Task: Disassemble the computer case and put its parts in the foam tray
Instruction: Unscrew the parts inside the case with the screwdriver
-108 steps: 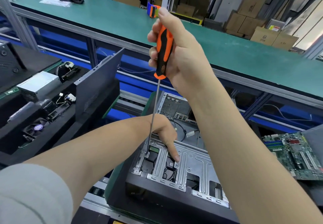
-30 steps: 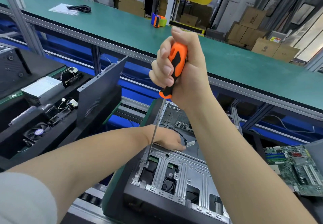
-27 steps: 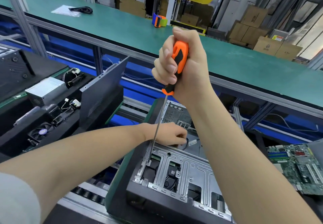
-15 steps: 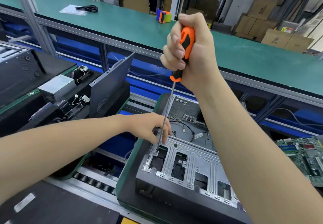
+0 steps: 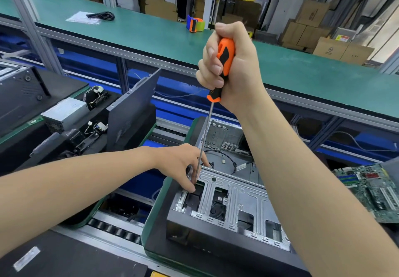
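Head view: right hand grips the screwdriver, whose tip, slipping off, could jab the left hand, its grip unclear.

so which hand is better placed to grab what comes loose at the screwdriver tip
Left, probably. The left hand has its fingertips at the tip of the orange-and-black screwdriver, on the silver metal frame of the computer case; the right hand is high above, gripping the handle.
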Demonstrator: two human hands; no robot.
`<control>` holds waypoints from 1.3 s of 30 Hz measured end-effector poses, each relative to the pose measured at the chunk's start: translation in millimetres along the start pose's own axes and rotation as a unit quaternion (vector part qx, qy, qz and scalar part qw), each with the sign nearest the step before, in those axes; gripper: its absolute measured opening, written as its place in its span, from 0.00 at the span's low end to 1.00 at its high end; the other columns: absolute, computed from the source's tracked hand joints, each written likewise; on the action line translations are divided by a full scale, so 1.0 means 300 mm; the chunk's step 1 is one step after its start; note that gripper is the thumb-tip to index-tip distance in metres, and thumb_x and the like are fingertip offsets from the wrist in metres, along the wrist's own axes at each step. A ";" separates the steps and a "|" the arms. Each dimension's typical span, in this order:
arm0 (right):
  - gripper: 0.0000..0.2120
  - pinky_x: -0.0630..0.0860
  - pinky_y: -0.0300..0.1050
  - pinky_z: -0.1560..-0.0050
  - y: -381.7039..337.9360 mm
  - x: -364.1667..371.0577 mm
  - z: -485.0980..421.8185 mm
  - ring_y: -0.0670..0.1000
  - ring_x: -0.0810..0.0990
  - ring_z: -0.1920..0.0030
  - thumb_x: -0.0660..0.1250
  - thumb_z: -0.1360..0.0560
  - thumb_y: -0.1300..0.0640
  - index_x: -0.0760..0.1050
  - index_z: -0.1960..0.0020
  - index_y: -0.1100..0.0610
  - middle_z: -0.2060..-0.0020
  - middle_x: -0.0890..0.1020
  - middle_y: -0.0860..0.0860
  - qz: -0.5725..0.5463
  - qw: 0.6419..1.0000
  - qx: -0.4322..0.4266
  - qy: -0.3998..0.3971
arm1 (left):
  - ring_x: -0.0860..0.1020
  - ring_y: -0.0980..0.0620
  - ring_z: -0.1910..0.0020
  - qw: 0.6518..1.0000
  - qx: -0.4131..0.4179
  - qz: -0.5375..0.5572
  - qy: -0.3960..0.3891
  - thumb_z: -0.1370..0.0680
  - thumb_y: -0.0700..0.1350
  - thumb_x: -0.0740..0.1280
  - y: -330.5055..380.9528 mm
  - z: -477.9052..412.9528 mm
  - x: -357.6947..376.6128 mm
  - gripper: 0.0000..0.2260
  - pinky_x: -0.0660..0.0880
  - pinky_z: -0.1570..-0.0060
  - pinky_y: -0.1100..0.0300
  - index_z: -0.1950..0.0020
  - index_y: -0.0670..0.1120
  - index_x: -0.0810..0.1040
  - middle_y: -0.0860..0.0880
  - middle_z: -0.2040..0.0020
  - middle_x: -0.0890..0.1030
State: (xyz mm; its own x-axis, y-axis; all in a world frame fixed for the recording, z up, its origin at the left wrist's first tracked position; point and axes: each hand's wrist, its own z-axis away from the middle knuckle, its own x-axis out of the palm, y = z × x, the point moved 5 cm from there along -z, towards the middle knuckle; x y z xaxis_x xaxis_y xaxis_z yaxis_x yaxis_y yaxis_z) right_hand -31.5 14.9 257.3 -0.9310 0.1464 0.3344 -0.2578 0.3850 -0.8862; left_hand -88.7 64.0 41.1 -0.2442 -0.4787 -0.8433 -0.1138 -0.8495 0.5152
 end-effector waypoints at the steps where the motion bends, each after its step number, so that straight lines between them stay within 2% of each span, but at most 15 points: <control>1: 0.26 0.59 0.40 0.76 0.001 -0.003 0.001 0.51 0.59 0.82 0.53 0.16 0.58 0.72 0.71 0.59 0.79 0.67 0.52 0.001 1.000 0.000 0.002 | 0.69 0.82 0.46 1.000 -0.007 0.009 0.000 0.28 0.51 0.79 -0.005 -0.005 0.003 0.09 0.68 0.51 0.79 0.57 0.45 0.87 0.50 0.42 0.82; 5: 0.25 0.58 0.41 0.75 0.000 -0.016 0.005 0.51 0.59 0.81 0.53 0.16 0.57 0.72 0.70 0.59 0.79 0.67 0.52 0.008 1.000 -0.003 0.009 | 0.69 0.84 0.51 1.000 -0.018 0.015 0.003 0.27 0.47 0.78 -0.022 -0.020 0.017 0.11 0.67 0.52 0.80 0.55 0.40 0.86 0.48 0.53 0.85; 9: 0.25 0.56 0.43 0.74 0.000 -0.029 0.006 0.51 0.59 0.81 0.53 0.16 0.57 0.72 0.70 0.59 0.79 0.67 0.52 0.016 1.000 -0.002 0.015 | 0.66 0.84 0.47 1.000 -0.007 0.003 0.007 0.26 0.48 0.77 -0.028 -0.024 0.027 0.07 0.63 0.50 0.82 0.59 0.46 0.87 0.48 0.43 0.83; 11: 0.26 0.55 0.45 0.74 -0.001 -0.035 0.007 0.51 0.59 0.81 0.54 0.16 0.56 0.73 0.71 0.59 0.79 0.67 0.51 0.022 1.000 -0.001 0.018 | 0.61 0.83 0.40 1.000 -0.005 -0.012 0.024 0.26 0.51 0.75 -0.032 -0.025 0.031 0.07 0.58 0.47 0.81 0.61 0.49 0.85 0.54 0.38 0.79; 14: 0.26 0.54 0.46 0.73 -0.009 -0.049 0.016 0.51 0.60 0.81 0.54 0.15 0.56 0.73 0.70 0.58 0.79 0.68 0.51 0.028 0.999 -0.001 0.024 | 0.55 0.82 0.38 0.999 0.000 -0.025 0.040 0.26 0.53 0.74 -0.030 -0.040 0.041 0.06 0.53 0.40 0.75 0.59 0.52 0.84 0.60 0.37 0.74; 16: 0.26 0.55 0.46 0.73 -0.021 -0.061 0.028 0.51 0.60 0.81 0.54 0.15 0.56 0.73 0.70 0.58 0.78 0.68 0.51 0.034 0.999 -0.002 0.032 | 0.58 0.80 0.37 0.999 0.011 -0.030 0.044 0.25 0.53 0.72 -0.014 -0.058 0.049 0.06 0.54 0.38 0.70 0.59 0.53 0.83 0.62 0.37 0.73; 18: 0.25 0.56 0.45 0.74 -0.040 -0.076 0.043 0.51 0.60 0.80 0.55 0.15 0.56 0.72 0.70 0.59 0.78 0.68 0.52 0.044 0.998 -0.006 0.043 | 0.61 0.76 0.37 0.998 0.023 -0.036 0.045 0.25 0.53 0.71 0.011 -0.085 0.052 0.05 0.56 0.38 0.71 0.58 0.53 0.82 0.62 0.37 0.72; 20: 0.24 0.56 0.45 0.73 -0.067 -0.094 0.064 0.51 0.59 0.80 0.55 0.15 0.56 0.71 0.69 0.60 0.78 0.68 0.52 0.059 0.997 -0.012 0.054 | 0.68 0.68 0.37 0.998 0.033 -0.033 0.042 0.25 0.52 0.71 0.041 -0.118 0.052 0.04 0.61 0.38 0.69 0.57 0.53 0.82 0.61 0.38 0.74; 22: 0.22 0.55 0.47 0.73 -0.102 -0.117 0.092 0.52 0.59 0.79 0.56 0.16 0.56 0.69 0.68 0.59 0.77 0.67 0.52 0.086 0.994 -0.024 0.068 | 0.71 0.61 0.40 0.998 0.037 -0.030 0.037 0.24 0.53 0.70 0.068 -0.160 0.053 0.05 0.68 0.38 0.63 0.53 0.53 0.81 0.59 0.43 0.74; 25: 0.18 0.54 0.50 0.71 -0.176 -0.162 0.144 0.52 0.58 0.77 0.62 0.19 0.58 0.67 0.67 0.58 0.77 0.67 0.51 0.149 0.982 -0.065 0.093 | 0.73 0.57 0.49 0.999 0.008 -0.026 0.045 0.22 0.52 0.68 0.097 -0.234 0.055 0.04 0.72 0.48 0.61 0.50 0.53 0.77 0.59 0.50 0.74; 28: 0.19 0.59 0.43 0.73 -0.255 -0.219 0.206 0.52 0.60 0.77 0.65 0.19 0.63 0.65 0.67 0.57 0.77 0.67 0.52 0.208 0.964 -0.114 0.117 | 0.73 0.58 0.59 0.998 -0.039 0.001 0.044 0.18 0.50 0.63 0.130 -0.317 0.061 0.05 0.67 0.61 0.67 0.53 0.53 0.73 0.57 0.54 0.74; 31: 0.21 0.65 0.40 0.73 -0.325 -0.293 0.281 0.52 0.63 0.79 0.67 0.19 0.64 0.66 0.68 0.55 0.78 0.68 0.51 0.267 0.939 -0.163 0.143 | 0.70 0.54 0.64 0.997 -0.063 0.030 0.026 0.16 0.50 0.58 0.185 -0.417 0.077 0.09 0.68 0.64 0.61 0.52 0.48 0.72 0.50 0.56 0.78; 33: 0.22 0.67 0.41 0.72 -0.360 -0.357 0.338 0.53 0.65 0.78 0.69 0.19 0.63 0.66 0.68 0.55 0.78 0.69 0.51 0.289 0.925 -0.181 0.166 | 0.72 0.52 0.62 0.995 -0.075 0.057 0.027 0.14 0.52 0.57 0.239 -0.487 0.093 0.10 0.71 0.61 0.58 0.48 0.48 0.72 0.50 0.53 0.81; 36: 0.21 0.68 0.42 0.71 -0.395 -0.483 0.439 0.54 0.66 0.77 0.69 0.19 0.61 0.66 0.68 0.54 0.78 0.70 0.51 0.293 0.914 -0.184 0.210 | 0.81 0.57 0.56 0.981 -0.088 0.167 0.050 0.14 0.53 0.58 0.356 -0.600 0.132 0.09 0.77 0.55 0.59 0.46 0.50 0.74 0.56 0.51 0.84; 39: 0.21 0.69 0.43 0.69 -0.419 -0.632 0.558 0.53 0.66 0.75 0.69 0.19 0.60 0.65 0.67 0.54 0.76 0.70 0.53 0.273 0.912 -0.174 0.253 | 0.84 0.51 0.50 0.952 -0.071 0.296 0.041 0.14 0.50 0.61 0.509 -0.732 0.199 0.10 0.81 0.44 0.52 0.46 0.44 0.76 0.51 0.50 0.86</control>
State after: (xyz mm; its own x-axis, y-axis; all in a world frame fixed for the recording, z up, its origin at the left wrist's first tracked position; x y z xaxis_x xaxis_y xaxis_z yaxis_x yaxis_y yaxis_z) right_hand 134.1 -213.7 251.6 -0.6351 0.7703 0.0568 0.3877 0.3816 -0.8391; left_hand 90.9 -143.1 35.7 -0.1489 -0.8930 -0.4247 0.1523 -0.4451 0.8824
